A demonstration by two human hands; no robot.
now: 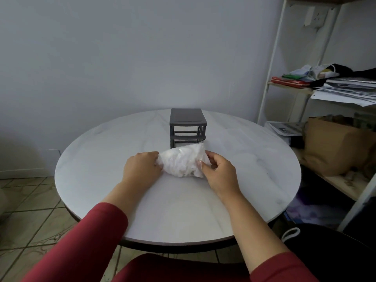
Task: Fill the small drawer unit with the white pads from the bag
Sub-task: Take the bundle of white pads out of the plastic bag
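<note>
I have the one bag (pixel 181 161) of white pads (pixel 189 153) lying mid-bench (pixel 101 159), just in front of the single drawer unit (pixel 187 121), which stands toward the far edge. My left hand (pixel 140 167) grips the bag's left end with curled fingers and my right hand (pixel 218 171) pinches its right edge. I judge the mouth should be eased apart gently, bag held low against spills; the pads are too bunched to count

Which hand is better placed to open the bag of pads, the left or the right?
Probably the right hand: its fingertips pinch the bag at its right edge, ready to pull it open. The left hand grips the other end and can steady it in front of the drawer unit.
</note>
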